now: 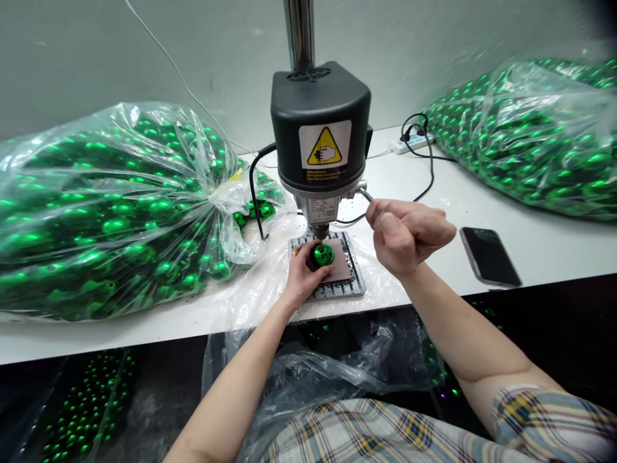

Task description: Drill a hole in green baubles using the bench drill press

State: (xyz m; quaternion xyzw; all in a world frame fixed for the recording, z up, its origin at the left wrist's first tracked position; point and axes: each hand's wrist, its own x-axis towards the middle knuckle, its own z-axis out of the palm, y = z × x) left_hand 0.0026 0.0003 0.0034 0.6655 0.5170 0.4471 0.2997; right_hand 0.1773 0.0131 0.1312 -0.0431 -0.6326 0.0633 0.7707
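A shiny green ball (324,255) sits on a pinkish square pad (341,265) on the slotted metal base (357,281) of a bench drill press (321,128). My left hand (303,273) is closed around the ball's left and near side, fingers and thumb gripping it beneath the drill chuck (320,231). The bit's tip meets the top of the ball or stands just over it; I cannot tell which. At the right of the drill head, my right hand (407,233) is wrapped round the feed lever (367,195), whose outer end the fist hides.
Clear plastic bags of green balls (144,218) (535,141) lie left and right on the white table. A phone (490,256) rests near the front edge. A power strip (409,143) with black cables is behind. A loose plastic sheet (328,360) hangs over the edge.
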